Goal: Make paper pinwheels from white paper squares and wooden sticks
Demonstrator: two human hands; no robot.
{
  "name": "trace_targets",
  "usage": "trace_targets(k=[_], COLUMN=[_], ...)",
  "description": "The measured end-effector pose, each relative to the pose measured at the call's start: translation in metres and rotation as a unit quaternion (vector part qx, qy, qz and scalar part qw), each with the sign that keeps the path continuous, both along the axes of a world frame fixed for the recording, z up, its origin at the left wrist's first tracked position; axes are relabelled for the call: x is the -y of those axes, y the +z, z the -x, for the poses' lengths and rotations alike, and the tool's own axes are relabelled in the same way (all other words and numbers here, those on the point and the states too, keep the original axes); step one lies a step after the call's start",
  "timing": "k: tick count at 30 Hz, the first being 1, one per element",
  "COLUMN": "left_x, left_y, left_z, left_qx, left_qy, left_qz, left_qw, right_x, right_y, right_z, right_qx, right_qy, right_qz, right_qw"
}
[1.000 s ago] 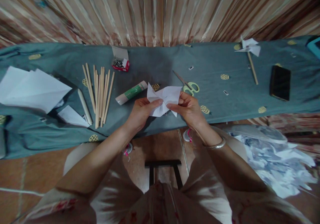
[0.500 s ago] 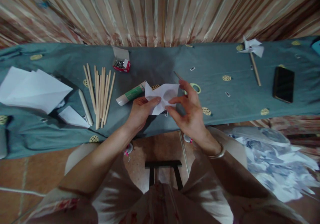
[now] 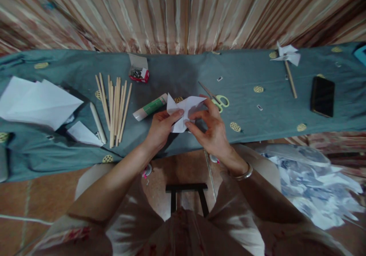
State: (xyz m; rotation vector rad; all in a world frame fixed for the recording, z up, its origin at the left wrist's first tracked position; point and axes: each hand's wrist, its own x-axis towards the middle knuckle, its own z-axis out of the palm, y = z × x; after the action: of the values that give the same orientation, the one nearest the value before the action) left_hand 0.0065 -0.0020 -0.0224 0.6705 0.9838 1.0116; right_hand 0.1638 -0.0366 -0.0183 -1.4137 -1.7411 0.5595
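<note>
A white paper pinwheel [image 3: 180, 125] with folded-in points is held above the table edge between both hands. My left hand [image 3: 161, 128] is closed on its left side, thumb pressed near the centre. My right hand [image 3: 211, 128] is closed on the right side, with thumb and fingertips at the folded flap by the middle. Behind the left hand lies a green and white glue stick [image 3: 151, 106]. Just past the right hand rest scissors [image 3: 219, 100] with pale green handles, partly covered by the fingers.
On the blue-green cloth [image 3: 243, 73] lie several wooden sticks [image 3: 116, 111], a small red box of metal pins [image 3: 139, 73], white paper sheets [image 3: 37, 103], a pale pen-like tool [image 3: 98, 122], a pinwheel on a stick [image 3: 290, 73] and a phone [image 3: 322, 96]. A bag of paper scraps [image 3: 311, 187] sits lower right.
My right hand has moved slightly left and inward, bringing the paper's right-hand flap toward the centre. More of the scissors shows now. The left hand has barely moved.
</note>
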Motion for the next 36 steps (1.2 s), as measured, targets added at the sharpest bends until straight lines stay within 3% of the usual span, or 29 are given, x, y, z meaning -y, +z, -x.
trace_targets(k=[14, 36], left_x=[0.0014, 0.0048], left_y=[-0.0004, -0.0007], left_z=[-0.0003, 0.0006], left_qx=[-0.058, -0.085], left_qy=[0.015, -0.012], left_qz=[-0.016, -0.041], left_qw=[0.998, 0.995], right_x=[-0.0052, -0.0080], right_y=[0.0008, -0.0075], right_z=[-0.0015, 0.0018], right_qx=[-0.100, -0.161], right_qy=[0.016, -0.016], right_qz=[0.070, 0.067], right_qw=[0.992, 0.984])
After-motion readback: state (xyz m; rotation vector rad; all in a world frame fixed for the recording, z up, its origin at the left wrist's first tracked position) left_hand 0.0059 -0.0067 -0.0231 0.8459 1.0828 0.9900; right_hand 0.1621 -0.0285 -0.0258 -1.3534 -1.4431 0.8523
